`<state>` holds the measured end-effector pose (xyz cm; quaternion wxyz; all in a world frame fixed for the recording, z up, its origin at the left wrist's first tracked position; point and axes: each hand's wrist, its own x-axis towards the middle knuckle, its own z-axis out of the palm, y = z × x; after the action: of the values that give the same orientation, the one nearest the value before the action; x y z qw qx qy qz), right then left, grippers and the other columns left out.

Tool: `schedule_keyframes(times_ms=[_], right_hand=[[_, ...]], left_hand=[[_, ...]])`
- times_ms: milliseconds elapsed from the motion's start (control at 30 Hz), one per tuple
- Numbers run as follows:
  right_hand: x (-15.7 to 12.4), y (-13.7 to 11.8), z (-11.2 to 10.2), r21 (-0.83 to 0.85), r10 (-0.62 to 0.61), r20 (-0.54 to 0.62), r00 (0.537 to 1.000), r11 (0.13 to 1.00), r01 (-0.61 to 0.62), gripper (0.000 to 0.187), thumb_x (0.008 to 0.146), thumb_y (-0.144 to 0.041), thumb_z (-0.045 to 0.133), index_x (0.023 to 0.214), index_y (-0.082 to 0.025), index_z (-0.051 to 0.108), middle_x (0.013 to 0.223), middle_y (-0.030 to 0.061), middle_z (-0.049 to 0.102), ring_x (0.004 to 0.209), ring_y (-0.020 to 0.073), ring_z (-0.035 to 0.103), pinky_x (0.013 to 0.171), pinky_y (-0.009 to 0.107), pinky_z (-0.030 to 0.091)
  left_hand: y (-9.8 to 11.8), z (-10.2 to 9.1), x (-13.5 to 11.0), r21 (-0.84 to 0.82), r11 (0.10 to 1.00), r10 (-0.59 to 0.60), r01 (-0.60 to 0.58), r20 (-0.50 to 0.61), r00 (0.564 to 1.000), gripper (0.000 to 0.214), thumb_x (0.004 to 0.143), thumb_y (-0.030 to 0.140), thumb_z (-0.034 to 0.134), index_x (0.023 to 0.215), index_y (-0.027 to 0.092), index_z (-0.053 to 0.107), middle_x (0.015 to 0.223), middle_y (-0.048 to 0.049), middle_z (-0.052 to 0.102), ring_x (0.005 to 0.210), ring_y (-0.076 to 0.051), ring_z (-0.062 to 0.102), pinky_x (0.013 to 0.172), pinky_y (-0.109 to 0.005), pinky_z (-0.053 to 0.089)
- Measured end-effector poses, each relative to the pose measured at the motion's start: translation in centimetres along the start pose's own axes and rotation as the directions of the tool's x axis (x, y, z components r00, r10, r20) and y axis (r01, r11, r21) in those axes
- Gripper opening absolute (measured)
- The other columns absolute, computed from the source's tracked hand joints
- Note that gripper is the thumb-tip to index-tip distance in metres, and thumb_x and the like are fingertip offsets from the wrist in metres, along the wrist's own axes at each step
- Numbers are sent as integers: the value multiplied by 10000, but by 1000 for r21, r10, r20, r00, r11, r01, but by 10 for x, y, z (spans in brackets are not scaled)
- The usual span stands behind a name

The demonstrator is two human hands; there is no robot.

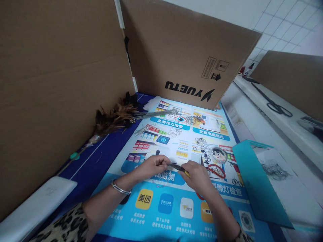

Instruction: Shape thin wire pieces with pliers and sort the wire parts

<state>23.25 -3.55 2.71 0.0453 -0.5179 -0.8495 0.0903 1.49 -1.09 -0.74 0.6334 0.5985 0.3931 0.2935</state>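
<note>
Left hand (158, 165), silver bangle (118, 189) on the wrist, has thumb and fingertips pinched together at the tip of the pliers (179, 167); the bit there is too small to make out. Right hand (196, 174) is clamped around the yellow pliers handle. Pliers sit between the hands, over the poster-covered worktop (92, 164). Red-handled tool (217, 166) just right, round cartoon-face container (219, 155) behind it. Further back: brown feathers (113, 116) at left, upright cardboard (186, 43) beyond.

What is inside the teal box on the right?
Inside the teal box, a tangle of thin dark strands shows against white. Its teal wall covers the part directly behind, unseen here.
</note>
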Motion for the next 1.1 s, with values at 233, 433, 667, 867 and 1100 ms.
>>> schedule_keyframes(times_ms=[233,433,667,867,1100], right_hand=[[0,0,1,-13,12,-12,1000,1000,-12,253,865,-414,413,897,-220,572,821,32,577,778,143,536,581,221,329],[0,-1,4,8,33,-35,999,999,-32,247,863,-415,413,881,-221,566,824,32,578,769,147,533,571,219,321],[0,-3,5,39,48,-32,998,998,-47,238,861,-410,415,863,-222,563,803,22,576,747,142,534,542,213,312],[0,-5,3,29,61,-26,998,998,-61,252,863,-415,411,880,-222,572,813,27,584,782,146,545,563,209,335],[0,-4,5,133,73,-13,997,989,-71,254,865,-420,404,899,-224,563,815,25,576,781,152,540,577,207,349]], left_hand=[[1,-1,-2,106,994,-23,23,4,1000,234,774,359,496,709,140,549,538,56,351,471,-65,290,447,-182,241],[7,1,-2,100,995,-24,24,-1,1000,255,774,375,489,669,144,515,523,61,308,464,-65,251,436,-183,217],[6,0,-1,117,993,-33,35,-19,999,254,758,362,491,621,149,485,538,52,329,478,-70,275,445,-186,226],[7,0,0,132,991,-24,28,-32,999,297,755,373,489,564,158,416,532,54,303,486,-70,258,451,-185,218],[5,0,-1,121,992,-30,35,-40,999,281,763,381,495,608,147,467,542,54,313,489,-69,241,454,-185,210]])
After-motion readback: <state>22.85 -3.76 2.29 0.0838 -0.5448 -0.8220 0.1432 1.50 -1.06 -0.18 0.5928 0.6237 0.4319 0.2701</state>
